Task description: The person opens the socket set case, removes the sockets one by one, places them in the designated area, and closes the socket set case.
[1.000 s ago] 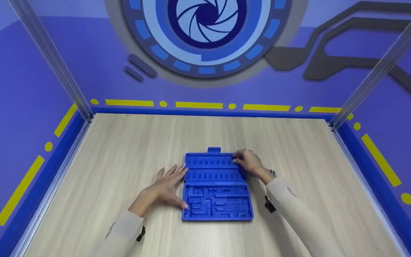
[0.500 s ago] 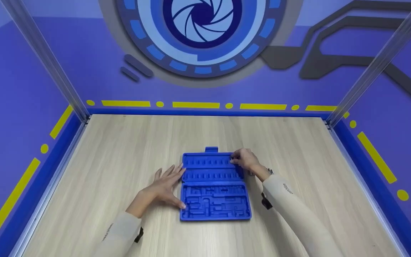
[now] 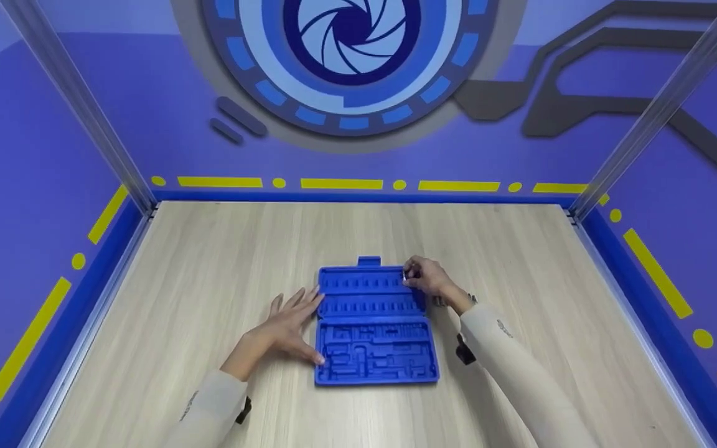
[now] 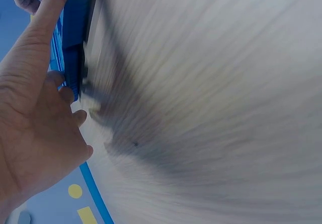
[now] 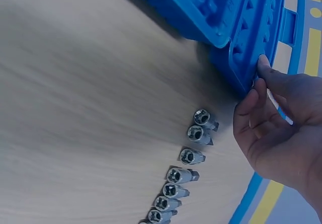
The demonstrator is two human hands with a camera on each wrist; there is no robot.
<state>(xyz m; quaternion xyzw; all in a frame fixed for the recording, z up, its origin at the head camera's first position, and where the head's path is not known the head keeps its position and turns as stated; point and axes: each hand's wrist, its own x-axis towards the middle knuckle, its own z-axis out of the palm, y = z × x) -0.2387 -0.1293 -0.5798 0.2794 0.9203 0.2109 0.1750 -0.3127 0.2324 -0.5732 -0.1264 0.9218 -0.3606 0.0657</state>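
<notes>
A blue plastic socket case lies unfolded on the table, its moulded slots facing up. Along its left edge, my left hand rests with fingers spread and straight, thumb on the near half and fingertips by the far half. My right hand is at the far right corner, pinching a small silvery bit socket between thumb and fingers, mostly covered by them. In the right wrist view, the thumb and curled fingers of this hand meet at the case's corner.
A row of several metal bit sockets stands on the table to the right of the case, largely hidden by the right arm in the head view. Blue panels with metal corner posts enclose the wooden table.
The right hand has shifted slightly at the case's far right corner, and the silvery piece in its fingers shows more now. The left hand stays on the case; the head view has moved a little.
</notes>
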